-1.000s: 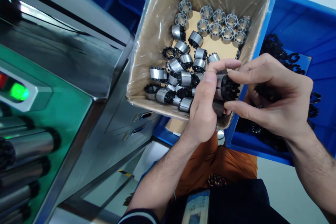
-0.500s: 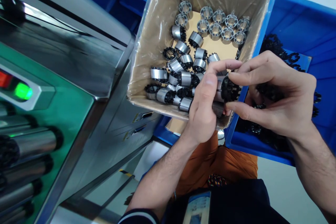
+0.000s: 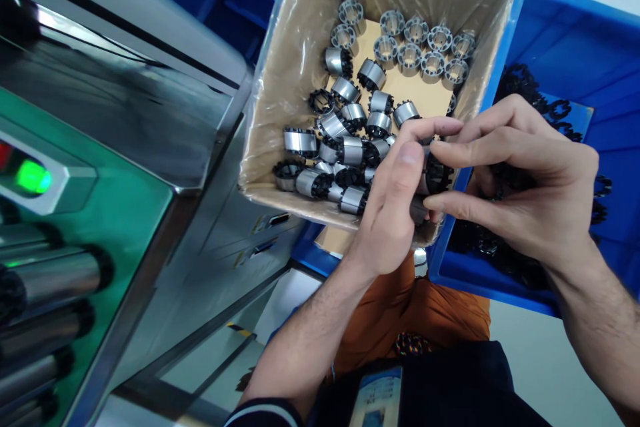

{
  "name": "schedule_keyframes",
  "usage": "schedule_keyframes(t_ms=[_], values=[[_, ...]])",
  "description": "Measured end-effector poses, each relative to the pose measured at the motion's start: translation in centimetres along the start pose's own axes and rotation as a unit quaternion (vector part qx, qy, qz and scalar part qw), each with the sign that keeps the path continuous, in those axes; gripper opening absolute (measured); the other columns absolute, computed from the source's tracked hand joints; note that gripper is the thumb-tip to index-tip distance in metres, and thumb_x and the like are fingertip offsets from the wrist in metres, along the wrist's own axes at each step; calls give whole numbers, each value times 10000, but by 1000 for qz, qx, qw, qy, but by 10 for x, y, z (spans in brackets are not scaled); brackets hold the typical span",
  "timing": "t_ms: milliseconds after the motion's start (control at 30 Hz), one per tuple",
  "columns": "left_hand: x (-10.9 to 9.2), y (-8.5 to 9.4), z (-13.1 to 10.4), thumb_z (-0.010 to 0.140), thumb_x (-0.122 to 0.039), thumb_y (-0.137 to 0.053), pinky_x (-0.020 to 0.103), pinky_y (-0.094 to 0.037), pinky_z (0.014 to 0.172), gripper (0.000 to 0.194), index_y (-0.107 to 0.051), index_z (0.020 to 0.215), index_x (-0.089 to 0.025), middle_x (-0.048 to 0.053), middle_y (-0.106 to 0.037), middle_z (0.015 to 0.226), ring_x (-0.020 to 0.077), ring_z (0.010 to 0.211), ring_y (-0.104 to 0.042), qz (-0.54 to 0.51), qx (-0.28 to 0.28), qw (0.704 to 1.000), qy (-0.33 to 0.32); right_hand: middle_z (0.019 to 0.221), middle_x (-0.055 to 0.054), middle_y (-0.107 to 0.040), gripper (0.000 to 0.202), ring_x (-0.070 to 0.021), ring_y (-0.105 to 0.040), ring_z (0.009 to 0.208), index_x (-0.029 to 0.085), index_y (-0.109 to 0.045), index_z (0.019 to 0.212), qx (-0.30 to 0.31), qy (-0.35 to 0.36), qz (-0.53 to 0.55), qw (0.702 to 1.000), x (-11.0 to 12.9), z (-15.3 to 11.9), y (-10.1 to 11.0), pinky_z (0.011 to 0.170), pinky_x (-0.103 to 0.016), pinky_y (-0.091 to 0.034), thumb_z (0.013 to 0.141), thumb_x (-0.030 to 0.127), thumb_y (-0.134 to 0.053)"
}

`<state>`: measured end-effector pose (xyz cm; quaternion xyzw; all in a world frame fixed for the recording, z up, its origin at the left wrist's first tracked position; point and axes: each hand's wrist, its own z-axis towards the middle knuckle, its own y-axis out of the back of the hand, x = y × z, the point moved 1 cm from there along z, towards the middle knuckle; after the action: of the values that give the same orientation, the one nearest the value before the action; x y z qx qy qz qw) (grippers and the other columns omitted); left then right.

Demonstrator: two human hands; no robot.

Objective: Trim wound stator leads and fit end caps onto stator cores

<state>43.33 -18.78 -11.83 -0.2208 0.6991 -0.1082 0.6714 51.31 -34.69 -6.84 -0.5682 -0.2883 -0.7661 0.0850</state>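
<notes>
My left hand [image 3: 393, 203] is closed around a silver stator core, its metal body mostly hidden behind the thumb and fingers. On the end facing right sits a toothed black plastic end cap [image 3: 440, 175]. My right hand [image 3: 535, 177] pinches this cap between thumb and fingertips, pressed close against the core. Both hands are over the near right corner of a plastic-lined cardboard box [image 3: 280, 73]. Inside it, several stator cores with black caps [image 3: 301, 140] lie in a loose heap, and bare metal cores [image 3: 410, 57] stand upright in rows at the far side.
A blue bin [image 3: 560, 20] right of the box holds many loose black end caps [image 3: 520, 87]. At left is a green machine surface [image 3: 130, 193] with a lit green button [image 3: 34, 176] and metal rollers [image 3: 55, 277]. A phone-like screen [image 3: 377, 397] shows at my waist.
The held core has turned slightly and slipped further behind my left thumb. My right fingers have shifted a little to the left. The view has moved slightly.
</notes>
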Motion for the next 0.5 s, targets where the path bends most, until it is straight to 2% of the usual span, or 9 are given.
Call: schedule_keyframes(t_ms=[100, 167, 233, 267, 300, 367, 400, 433, 500], values=[[-1, 0, 1, 1198, -623, -634, 293, -527, 545, 404, -773, 1429, -323, 47, -728, 1002, 163, 665, -639, 53, -6, 998, -32, 1034, 9, -815, 555, -214, -705, 815, 447, -951, 1284, 18, 4, -1, 1000, -1, 7, 7, 724, -421, -673, 779, 327, -1148], [-1, -1, 2, 1160, -526, -731, 289, -519, 571, 298, -781, 1378, -328, 24, -702, 949, 153, 655, -602, 91, -9, 994, -60, 1021, -9, -842, 406, -180, -654, 713, 370, -948, 1293, -32, 2, -30, 999, -8, 15, 23, 631, -383, -590, 901, 374, -1053], [-1, -2, 3, 1083, -422, -839, 274, -493, 582, 236, -771, 1279, -309, -2, -661, 907, 139, 653, -563, 120, -19, 989, -86, 1080, -50, -877, 235, -170, -673, 712, 302, -943, 1251, -114, -21, -137, 984, -25, 25, 47, 668, -371, -567, 1029, 368, -905], [-2, -2, 3, 1055, -370, -858, 270, -497, 600, 237, -755, 1256, -300, -11, -647, 901, 138, 672, -564, 138, -19, 985, -105, 1130, -77, -890, 228, -182, -707, 757, 274, -934, 1252, -134, -41, -215, 967, -36, 29, 58, 738, -380, -586, 1037, 331, -883], [-3, -2, 3, 1033, -324, -862, 270, -508, 621, 259, -734, 1256, -293, -19, -642, 899, 139, 691, -570, 155, -15, 980, -126, 1187, -108, -895, 302, -210, -752, 837, 251, -910, 1318, -108, -76, -295, 946, -48, 33, 67, 840, -405, -613, 1019, 290, -897], [-7, 4, 3, 1010, -269, -845, 289, -542, 662, 292, -712, 1269, -285, -26, -671, 910, 145, 706, -599, 215, 16, 961, -172, 1334, -195, -859, 565, -318, -806, 1088, 200, -816, 1519, 26, -164, -414, 895, -74, 37, 77, 1048, -493, -632, 973, 263, -948], [-9, 9, 3, 1006, -250, -838, 311, -571, 701, 313, -716, 1293, -288, -18, -708, 944, 160, 740, -644, 265, 31, 946, -186, 1390, -230, -824, 634, -368, -799, 1193, 185, -779, 1574, 91, -201, -442, 869, -85, 37, 78, 1112, -535, -627, 973, 285, -957], [-12, 15, 4, 988, -243, -864, 337, -599, 745, 380, -725, 1338, -294, 2, -759, 1032, 188, 823, -710, 315, 37, 929, -193, 1428, -251, -786, 642, -402, -784, 1252, 179, -769, 1582, 139, -224, -454, 851, -93, 36, 78, 1138, -566, -627, 981, 313, -952], [-20, 31, 5, 901, -265, -990, 363, -618, 791, 633, -725, 1475, -316, 59, -795, 1339, 283, 1149, -788, 387, 10, 896, -216, 1413, -241, -740, 515, -412, -777, 1218, 197, -813, 1487, 187, -239, -460, 835, -103, 34, 73, 1115, -591, -642, 1009, 360, -913]])
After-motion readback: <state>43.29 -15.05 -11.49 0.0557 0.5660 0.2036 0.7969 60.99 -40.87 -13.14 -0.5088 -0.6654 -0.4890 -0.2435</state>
